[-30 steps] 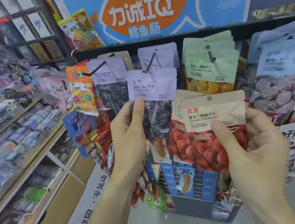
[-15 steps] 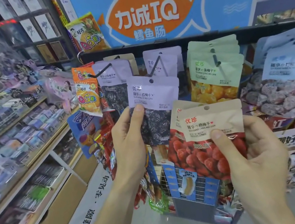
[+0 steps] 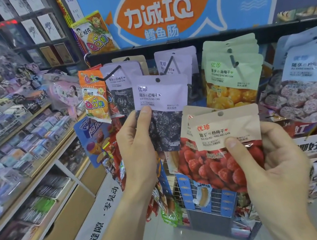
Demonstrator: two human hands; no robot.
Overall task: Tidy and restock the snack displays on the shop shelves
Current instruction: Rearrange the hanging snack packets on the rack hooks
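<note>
My left hand (image 3: 137, 151) grips a purple-topped pouch of dark dried plums (image 3: 162, 110) by its left edge, held up just below a black peg hook (image 3: 169, 65) where matching purple pouches (image 3: 177, 61) hang. My right hand (image 3: 275, 164) holds two or more beige-topped pouches of red bayberries (image 3: 222, 151), thumb on the front one. Further purple pouches (image 3: 122, 88) hang on the hook to the left. Green-topped pouches of yellow plums (image 3: 232, 77) hang to the right, and pale blue pouches (image 3: 311, 80) hang at the far right.
Orange QQ candy bags (image 3: 95, 101) hang at the rack's left end. A blue fish sign (image 3: 165, 6) tops the rack. A wire basket stand (image 3: 208, 202) with small snacks sits below. Wooden shelves (image 3: 34, 163) of packaged goods line the left aisle.
The view has tilted up a little, so hands and rack sit lower in frame. The purple pouch in my left hand stays just below its hook. My right hand's grip is unchanged.
</note>
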